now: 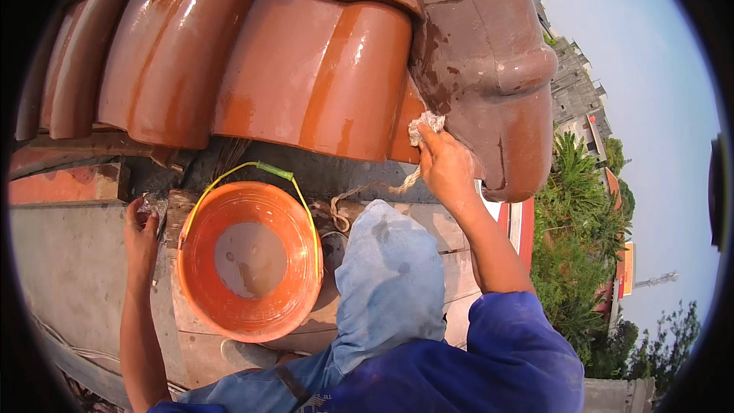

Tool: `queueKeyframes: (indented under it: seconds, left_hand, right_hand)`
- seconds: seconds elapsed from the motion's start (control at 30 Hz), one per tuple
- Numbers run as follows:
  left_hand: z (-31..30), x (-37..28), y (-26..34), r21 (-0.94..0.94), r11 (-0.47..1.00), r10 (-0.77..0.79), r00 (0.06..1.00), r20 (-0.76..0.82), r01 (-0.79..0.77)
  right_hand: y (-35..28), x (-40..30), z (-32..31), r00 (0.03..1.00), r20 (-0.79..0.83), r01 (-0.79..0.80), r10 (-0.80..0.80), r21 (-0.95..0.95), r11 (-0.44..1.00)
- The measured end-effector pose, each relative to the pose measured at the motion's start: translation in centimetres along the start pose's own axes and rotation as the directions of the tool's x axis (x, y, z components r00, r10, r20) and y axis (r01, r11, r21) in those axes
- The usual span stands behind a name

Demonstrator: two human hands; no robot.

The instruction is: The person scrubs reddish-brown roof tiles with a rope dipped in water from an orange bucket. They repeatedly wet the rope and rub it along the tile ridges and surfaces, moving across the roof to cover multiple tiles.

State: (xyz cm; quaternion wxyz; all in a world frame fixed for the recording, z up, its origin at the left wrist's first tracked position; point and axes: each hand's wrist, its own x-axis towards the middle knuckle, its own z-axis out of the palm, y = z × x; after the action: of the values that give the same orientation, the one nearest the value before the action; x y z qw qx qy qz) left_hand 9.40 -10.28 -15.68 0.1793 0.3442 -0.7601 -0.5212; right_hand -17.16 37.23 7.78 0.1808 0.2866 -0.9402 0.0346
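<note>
My right hand [447,169] grips a crumpled off-white wad [425,128], cloth or frayed fibre. It presses the wad against the lower end of the seam between an orange-brown glazed roof tile [355,86] and the rounded ridge tile [493,69]. A twisted rope [406,182] trails from below this hand; whether it joins the wad is hidden. My left hand [141,226] is at the left, fingers curled, by the end of a red-painted beam [69,183]. Whether it holds the small clear scrap at its fingertips I cannot tell. An orange bucket [195,292] with murky water stands between my arms.
The bucket's yellow wire handle [314,206] with a green grip stands raised. Wooden planks [198,350] lie underfoot, with a shoe [246,354] on them. A grey concrete surface [69,258] extends left. At right, beyond the roof edge, are trees [573,252] and buildings far below.
</note>
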Motion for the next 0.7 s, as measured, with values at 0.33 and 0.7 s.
queueKeyframes:
  seconds: [0.33, 0.7]
  left_hand:
    - [-0.2, 0.2, -0.4, -0.012, 1.000, -0.025, 1.000, 0.011, 0.025]
    - [-2.3, 0.2, -3.2, 0.041, 0.999, -0.005, 0.998, -0.064, 0.008]
  right_hand:
    - [-1.0, 3.4, -0.1, 0.999, -0.019, -0.031, 0.031, -0.001, 1.000]
    - [-0.4, 1.7, 1.1, 0.991, -0.132, -0.034, 0.033, -0.011, 0.999]
